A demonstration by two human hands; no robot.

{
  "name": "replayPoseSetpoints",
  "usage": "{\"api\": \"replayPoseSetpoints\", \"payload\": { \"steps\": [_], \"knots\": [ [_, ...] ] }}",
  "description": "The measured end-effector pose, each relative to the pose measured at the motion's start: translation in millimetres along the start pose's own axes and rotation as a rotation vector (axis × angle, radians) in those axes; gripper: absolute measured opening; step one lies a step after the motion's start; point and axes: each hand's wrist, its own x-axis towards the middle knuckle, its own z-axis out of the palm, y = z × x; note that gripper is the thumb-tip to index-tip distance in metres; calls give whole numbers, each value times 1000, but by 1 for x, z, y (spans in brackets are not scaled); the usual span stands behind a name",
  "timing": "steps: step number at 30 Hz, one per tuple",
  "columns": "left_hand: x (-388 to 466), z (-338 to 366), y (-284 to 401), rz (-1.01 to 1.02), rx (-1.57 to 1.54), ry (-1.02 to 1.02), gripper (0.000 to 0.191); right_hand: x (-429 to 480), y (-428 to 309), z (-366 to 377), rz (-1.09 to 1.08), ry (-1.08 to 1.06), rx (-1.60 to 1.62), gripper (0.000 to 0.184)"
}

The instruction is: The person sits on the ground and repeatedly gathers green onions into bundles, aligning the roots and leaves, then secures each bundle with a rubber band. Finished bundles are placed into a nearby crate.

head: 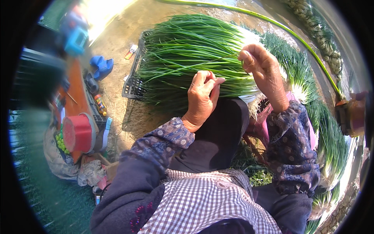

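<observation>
A thick stack of green onions (192, 41) lies before me with its leaves to the left, over a black plastic crate (133, 84). Above the white stem end, my right hand (264, 70) pinches a thin dark-green strand (223, 58) that stretches left across the leaves. My left hand (203, 98) is held over the near side of the stack, thumb and fingertips drawn together. Whether something thin is between those fingertips cannot be made out. Pale roots (255, 108) hang beside my knee, close to a pink plastic item (263, 124).
More green onion bunches (330, 140) line the right side. A long green-yellow stalk or pole (292, 33) curves across the wet ground. To the left are blue clogs (102, 67), a drink bottle (100, 104), a red container (77, 133) and green grapes (60, 142).
</observation>
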Motion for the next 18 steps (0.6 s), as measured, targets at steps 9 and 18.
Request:
{"api": "replayPoseSetpoints", "payload": {
  "steps": [9,18],
  "knots": [
    [3,3,-3,-33,22,-24,24,5,-14,-26,133,117,829,14],
    [5,4,-5,-30,45,-42,24,-27,5,-17,-197,-157,-635,12]
  ]
}}
